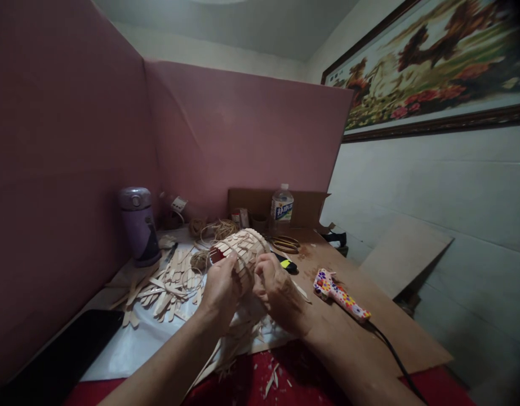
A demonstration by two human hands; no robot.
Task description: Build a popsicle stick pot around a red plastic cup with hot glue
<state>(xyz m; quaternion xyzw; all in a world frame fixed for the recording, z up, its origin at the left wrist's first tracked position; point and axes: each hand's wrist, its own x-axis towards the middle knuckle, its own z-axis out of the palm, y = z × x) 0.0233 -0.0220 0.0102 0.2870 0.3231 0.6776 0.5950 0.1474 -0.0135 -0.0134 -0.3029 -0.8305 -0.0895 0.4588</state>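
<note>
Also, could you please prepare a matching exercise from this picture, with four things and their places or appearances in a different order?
1. Wooden-stick piece
2. Flask
3. Glue gun
4. Plastic bottle

A. Patterned with coloured flowers
B. Transparent, upright at the back
C. Between the left hand and the right hand
D. Purple, at the picture's left

Pairs: 1-C, 2-D, 3-A, 4-B

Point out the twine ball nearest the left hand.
It's the small twine ball beside the loose wooden sticks, just beyond the left hand. The other twine lies farther back, toward the pink partition.
</note>
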